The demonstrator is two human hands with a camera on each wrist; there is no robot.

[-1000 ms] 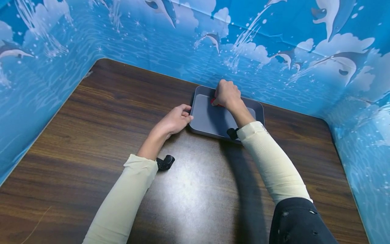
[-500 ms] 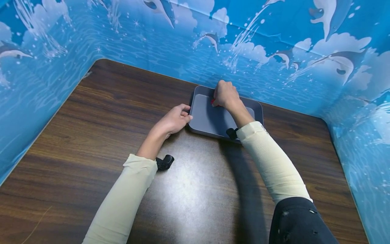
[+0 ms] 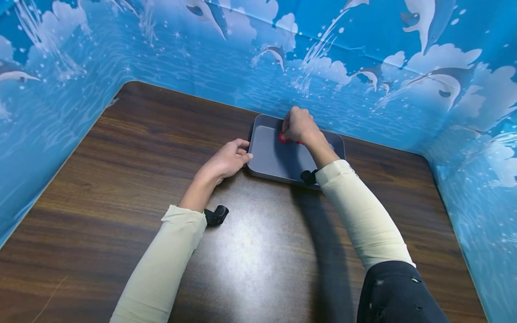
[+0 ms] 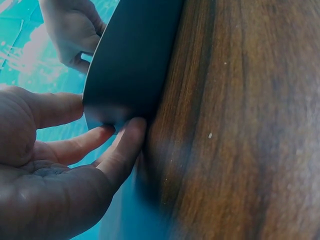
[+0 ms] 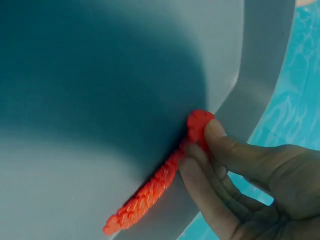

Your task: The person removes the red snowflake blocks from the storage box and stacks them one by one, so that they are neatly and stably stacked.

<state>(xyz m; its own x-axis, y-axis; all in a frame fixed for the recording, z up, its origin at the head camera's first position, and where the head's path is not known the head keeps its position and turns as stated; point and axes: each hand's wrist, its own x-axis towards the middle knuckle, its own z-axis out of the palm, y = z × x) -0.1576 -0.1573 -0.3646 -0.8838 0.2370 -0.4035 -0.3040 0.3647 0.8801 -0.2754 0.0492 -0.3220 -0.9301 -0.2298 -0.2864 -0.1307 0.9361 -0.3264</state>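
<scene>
A shallow grey tray (image 3: 268, 159) lies near the table's far edge. Over its back part, my right hand (image 3: 300, 124) pinches a round red plastic disc (image 5: 199, 124) with a scalloped edge between thumb and fingers. Trailing from it along the tray's inner wall is a row of overlapping red pieces (image 5: 145, 197); in the head view the hand covers most of them. My left hand (image 3: 228, 159) is at the tray's left end. In the left wrist view its extended fingertips (image 4: 129, 131) touch the tray's dark outer wall.
The brown wood-grain table (image 3: 141, 148) spreads in front and to the left. A blue dolphin-print cloth (image 3: 226, 58) rises close behind the tray and along both sides. A black wrist camera (image 3: 216, 215) sits on the left wrist.
The view has shifted slightly. My right hand has moved a little rightward relative to the tray, and more red shows beneath it. My left hand stays at the tray's left end.
</scene>
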